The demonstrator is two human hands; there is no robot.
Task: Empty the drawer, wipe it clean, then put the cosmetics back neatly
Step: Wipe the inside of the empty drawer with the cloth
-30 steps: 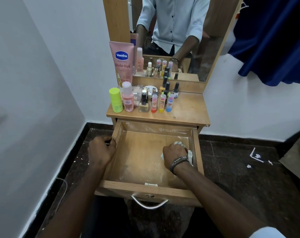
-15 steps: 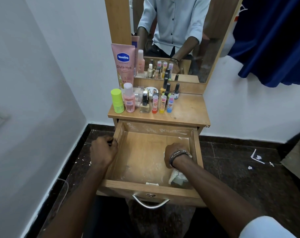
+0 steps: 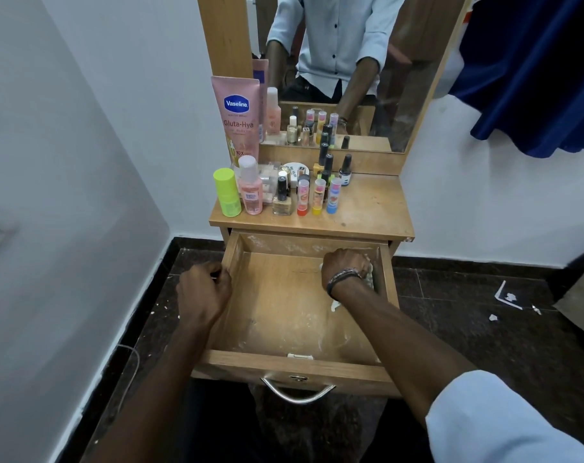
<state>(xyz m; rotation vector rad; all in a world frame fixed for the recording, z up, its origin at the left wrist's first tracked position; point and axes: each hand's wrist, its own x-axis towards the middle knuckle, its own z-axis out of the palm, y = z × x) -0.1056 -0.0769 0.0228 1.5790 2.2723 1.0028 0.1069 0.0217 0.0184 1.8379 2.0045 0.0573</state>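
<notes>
Wooden and pulled fully out, the drawer holds no cosmetics; only pale smears mark its floor and far wall. My right hand is inside it at the far right corner, fingers curled down around a whitish cloth that shows at the right of my wrist and trails out near my forearm. A dark beaded bracelet circles that wrist. My left hand grips the drawer's left wall near its far end, fingers curled over the rim. A curved metal handle hangs on the drawer's near front.

All the cosmetics stand on the dresser top, crowded at its left and far side: a tall pink Vaseline tube leaning on the mirror frame, a lime-green stick, a small pink bottle, a nail polish with a black cap, three lip balms in a row with red, yellow and blue bases, a white round jar and dark-capped polish bottles behind them. The mirror repeats them.

Half a second ago my right hand and the cloth were at the drawer's near right; now they have moved to the far right corner. My left hand has kept its grip on the left wall.
</notes>
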